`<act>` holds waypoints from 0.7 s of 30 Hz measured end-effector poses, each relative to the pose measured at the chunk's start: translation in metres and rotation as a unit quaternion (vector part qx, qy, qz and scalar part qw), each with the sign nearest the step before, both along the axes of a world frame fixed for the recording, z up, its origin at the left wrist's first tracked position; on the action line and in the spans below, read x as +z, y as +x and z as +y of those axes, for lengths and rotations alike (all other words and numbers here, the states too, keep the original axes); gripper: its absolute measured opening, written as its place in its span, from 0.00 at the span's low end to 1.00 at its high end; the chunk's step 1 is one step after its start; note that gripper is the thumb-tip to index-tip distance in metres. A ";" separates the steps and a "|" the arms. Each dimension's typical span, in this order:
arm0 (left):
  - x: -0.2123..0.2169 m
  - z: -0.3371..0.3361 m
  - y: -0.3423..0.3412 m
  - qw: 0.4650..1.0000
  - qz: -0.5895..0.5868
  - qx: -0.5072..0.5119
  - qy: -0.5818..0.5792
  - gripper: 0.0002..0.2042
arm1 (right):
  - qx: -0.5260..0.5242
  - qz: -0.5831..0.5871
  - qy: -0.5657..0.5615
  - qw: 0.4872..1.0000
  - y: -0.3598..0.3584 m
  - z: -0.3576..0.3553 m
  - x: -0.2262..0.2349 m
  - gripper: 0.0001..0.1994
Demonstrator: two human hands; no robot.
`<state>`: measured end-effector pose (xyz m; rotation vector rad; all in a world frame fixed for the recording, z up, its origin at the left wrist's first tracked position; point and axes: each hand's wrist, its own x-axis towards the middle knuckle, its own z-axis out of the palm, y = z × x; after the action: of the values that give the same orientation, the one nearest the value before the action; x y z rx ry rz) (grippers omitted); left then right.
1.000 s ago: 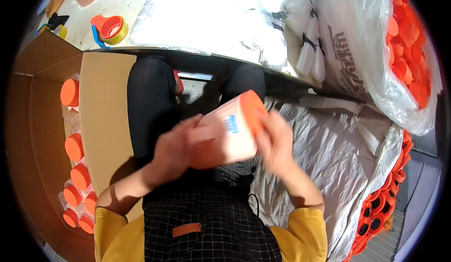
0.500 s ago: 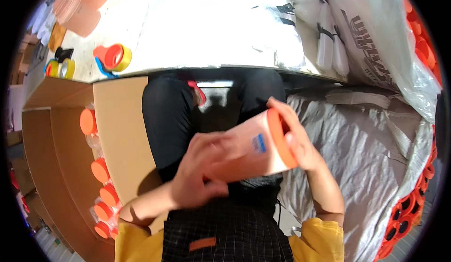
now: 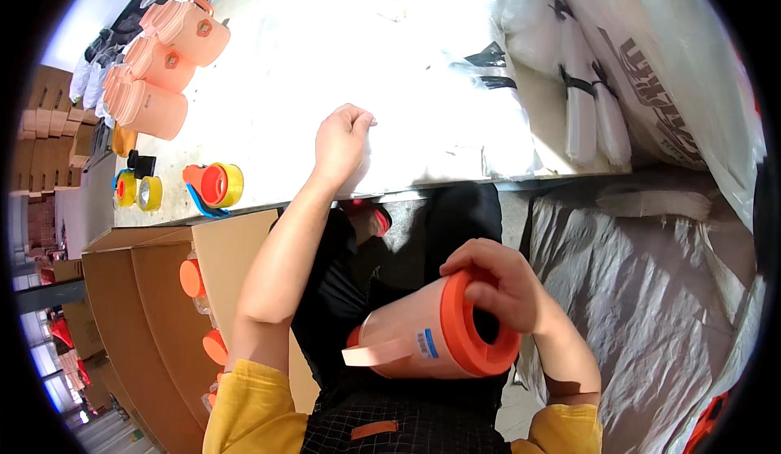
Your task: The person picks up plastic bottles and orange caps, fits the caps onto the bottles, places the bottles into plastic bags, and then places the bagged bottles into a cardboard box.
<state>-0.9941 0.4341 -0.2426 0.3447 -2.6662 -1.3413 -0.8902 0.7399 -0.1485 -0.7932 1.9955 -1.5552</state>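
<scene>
A pale pink jug [image 3: 407, 324] with an orange rim and a strap-like handle lies on its side across my lap. Its round opening faces right, and a small blue-and-white label sits on its wall. My right hand [image 3: 504, 287] grips the orange rim, with the thumb hooked into the opening. My left hand [image 3: 343, 141] is stretched forward onto the bright white worktop [image 3: 293, 88]. Its fingers are pinched together against the surface; glare hides whatever may be between them.
Several pink lidded jugs [image 3: 159, 108] stand at the worktop's far left, near rolls of yellow tape [image 3: 232, 185]. An open carton [image 3: 138, 316] with orange-capped containers is on my left. Bundled white plastic bags [image 3: 579, 120] lie at the right, above a silvery sack [image 3: 602, 291].
My left hand has let go of the jug and reached forward to the worktop. The jug has come lower and turned, showing its handle. My right hand still holds its rim.
</scene>
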 end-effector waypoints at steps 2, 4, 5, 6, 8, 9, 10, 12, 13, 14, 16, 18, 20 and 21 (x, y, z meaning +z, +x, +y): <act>-0.004 -0.006 -0.002 1.000 -0.006 -0.028 -0.002 0.11 | 0.012 -0.138 -0.007 0.990 -0.009 -0.005 -0.007 0.13; -0.006 -0.014 -0.002 1.000 0.012 -0.022 -0.002 0.11 | 0.031 -0.146 0.017 0.989 -0.016 -0.022 -0.005 0.13; -0.002 -0.014 -0.004 0.999 0.036 -0.005 0.000 0.11 | 0.038 -0.146 0.030 0.988 -0.017 -0.029 -0.001 0.13; 0.002 -0.016 -0.005 0.998 0.059 0.011 0.003 0.11 | 0.032 -0.140 0.005 0.990 -0.015 -0.035 -0.001 0.12; 0.019 -0.019 -0.009 0.964 0.058 0.047 0.254 0.14 | -0.084 -0.094 -0.008 0.992 -0.009 -0.043 -0.014 0.10; 0.037 -0.010 -0.013 0.921 0.053 0.060 0.381 0.15 | -0.145 -0.071 -0.009 0.987 -0.008 -0.044 -0.014 0.09; 0.054 0.004 -0.001 0.930 0.032 0.017 0.365 0.17 | -0.233 -0.138 0.000 0.963 -0.010 -0.045 -0.010 0.07; 0.081 0.060 0.046 0.949 0.031 -0.124 0.289 0.20 | -0.322 -0.077 0.007 0.944 -0.015 -0.048 -0.019 0.08; 0.060 0.077 0.073 0.873 0.033 -0.168 0.456 0.15 | -0.341 -0.042 -0.014 0.939 -0.013 -0.056 -0.018 0.08; 0.071 0.093 0.089 0.922 0.021 -0.182 0.341 0.08 | -0.328 -0.049 -0.009 0.943 -0.016 -0.049 -0.021 0.07; 0.077 0.087 0.095 0.944 0.071 -0.156 0.281 0.05 | -0.329 -0.087 -0.160 0.927 -0.017 -0.032 -0.047 0.05; 0.079 0.079 0.111 0.950 0.116 -0.146 0.250 0.04 | -0.347 -0.103 -0.172 0.916 -0.016 -0.027 -0.048 0.07; 0.092 0.086 0.137 0.944 0.086 -0.126 0.293 0.05 | -0.306 -0.018 -0.169 0.937 -0.012 -0.035 -0.038 0.08; 0.089 0.093 0.140 0.936 0.173 -0.196 0.237 0.03 | -0.286 0.008 -0.105 0.952 -0.005 -0.038 -0.030 0.08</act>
<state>-0.8545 0.5273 -0.1535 -0.3750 -2.1649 -1.9473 -0.8954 0.7024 -0.1784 -0.3007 2.2182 -2.1116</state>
